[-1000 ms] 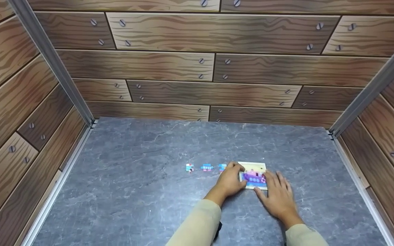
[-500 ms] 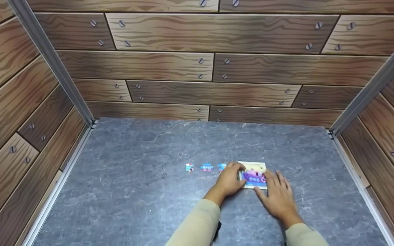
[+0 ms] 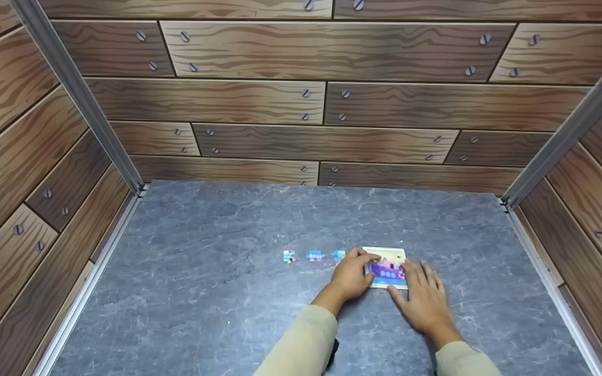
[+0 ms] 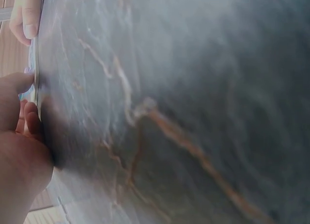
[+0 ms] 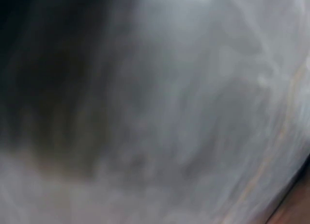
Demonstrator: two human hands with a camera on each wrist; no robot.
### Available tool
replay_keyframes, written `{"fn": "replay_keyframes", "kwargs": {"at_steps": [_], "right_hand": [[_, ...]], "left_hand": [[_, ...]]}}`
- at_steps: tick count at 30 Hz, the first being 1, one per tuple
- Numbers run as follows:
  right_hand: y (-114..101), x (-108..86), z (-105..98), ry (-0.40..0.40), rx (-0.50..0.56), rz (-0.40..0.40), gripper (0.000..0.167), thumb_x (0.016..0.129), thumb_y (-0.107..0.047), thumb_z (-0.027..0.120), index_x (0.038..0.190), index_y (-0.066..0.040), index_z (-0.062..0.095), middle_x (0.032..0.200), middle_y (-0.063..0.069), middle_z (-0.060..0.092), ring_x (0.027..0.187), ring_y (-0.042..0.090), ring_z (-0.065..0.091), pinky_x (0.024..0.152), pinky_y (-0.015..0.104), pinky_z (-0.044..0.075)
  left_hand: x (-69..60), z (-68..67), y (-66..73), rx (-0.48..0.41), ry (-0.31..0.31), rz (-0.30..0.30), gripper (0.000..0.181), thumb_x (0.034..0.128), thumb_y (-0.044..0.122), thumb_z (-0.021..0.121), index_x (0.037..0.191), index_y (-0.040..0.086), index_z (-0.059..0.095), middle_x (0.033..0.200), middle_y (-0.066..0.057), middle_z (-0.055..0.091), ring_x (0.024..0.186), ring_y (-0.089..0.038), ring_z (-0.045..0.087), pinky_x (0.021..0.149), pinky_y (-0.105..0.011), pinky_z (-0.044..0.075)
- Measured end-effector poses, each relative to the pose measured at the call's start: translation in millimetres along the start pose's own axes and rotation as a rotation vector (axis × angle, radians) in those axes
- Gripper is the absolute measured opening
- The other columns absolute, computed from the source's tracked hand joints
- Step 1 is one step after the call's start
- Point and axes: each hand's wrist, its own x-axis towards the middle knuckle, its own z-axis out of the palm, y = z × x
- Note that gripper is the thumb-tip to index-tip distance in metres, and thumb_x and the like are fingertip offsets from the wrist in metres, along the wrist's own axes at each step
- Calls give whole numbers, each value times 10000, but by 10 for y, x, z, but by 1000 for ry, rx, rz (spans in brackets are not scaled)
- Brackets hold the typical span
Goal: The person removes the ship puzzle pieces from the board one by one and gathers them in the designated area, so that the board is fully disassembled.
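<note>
A small jigsaw puzzle (image 3: 384, 281) with a cream border and a purple boat picture lies flat on the table. My left hand (image 3: 350, 274) holds its left edge, the index finger reaching over the picture and the thumb lower down. In the left wrist view the thumb of that left hand (image 4: 19, 141) lies at the puzzle's edge and the other fingers are curled. My right hand (image 3: 426, 303) rests with its fingers straight against the right edge. Loose puzzle pieces lie in a row to the left: one white-and-blue piece (image 3: 289, 256), one blue-and-pink piece (image 3: 315, 256), and a piece (image 3: 338, 256) partly hidden by my left hand.
The grey marbled table (image 3: 201, 292) spreads around the hands. Behind it stands a wood-patterned wall (image 3: 259, 99), with similar panels and metal posts (image 3: 84, 104) at the sides. The right wrist view shows mostly blurred tabletop.
The left index finger has stretched a little farther right over the puzzle picture. The right hand, the puzzle and the loose pieces stay where they were.
</note>
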Motion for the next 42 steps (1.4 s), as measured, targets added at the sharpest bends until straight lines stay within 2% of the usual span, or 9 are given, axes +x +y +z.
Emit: {"fn": "replay_keyframes", "kwargs": {"at_steps": [2,6,11,21,28,34,38,42], "right_hand": [[0,0,-1,5,-2,-2,770,1068,-582,577,1629,-78,427,1721,167,411,1638,489,235,1323,702,147],[4,4,3,15,-6,-5,764,1064,-570,591,1627,-80,431,1715,165,420,1635,487,245,1322,701,152],[7,3,18,18,-5,-9,761,1062,-573,593,1622,-84,431,1713,166,423,1635,484,244,1323,702,149],[15,2,54,50,3,-31,746,1056,-565,607,1604,-85,449,1697,164,444,1625,485,265,1319,693,153],[1,-6,25,15,17,-12,768,1076,-603,553,1635,-94,418,1728,156,404,1637,493,235,1311,718,159],[3,0,35,48,4,-20,749,1060,-563,605,1615,-85,447,1700,162,443,1622,492,274,1308,707,177],[4,-1,32,36,-2,-14,758,1064,-575,590,1623,-88,434,1711,161,432,1628,486,264,1315,705,168],[2,-2,21,21,-5,-10,765,1070,-585,574,1630,-88,422,1719,162,418,1633,487,251,1318,706,161]], "left_hand": [[3,5,6,-11,11,4,447,1003,159,752,1426,294,704,1332,51,618,1173,-85,636,1022,-251,558],[15,8,15,-46,34,8,427,993,113,748,1397,251,727,1265,31,628,1076,-75,613,976,-241,554],[21,-9,17,-67,34,-20,397,1006,103,736,1374,253,736,1243,39,605,988,-55,578,925,-236,550],[16,-36,25,-33,32,-26,381,998,115,747,1358,238,730,1254,35,604,1034,-81,607,962,-255,560],[17,-33,9,-42,15,-58,415,954,142,767,1364,202,745,1246,46,617,1179,-111,614,1118,-291,535],[32,-46,-7,-34,30,-24,413,939,141,778,1350,155,741,1260,-9,649,1186,-149,641,1100,-284,543],[40,-57,-26,-32,19,-13,440,940,152,773,1376,129,723,1277,-33,653,1205,-162,645,1114,-281,537],[45,-64,-33,-25,-15,-9,405,955,165,758,1359,147,741,1250,-24,624,1145,-133,607,1105,-272,532]]}}
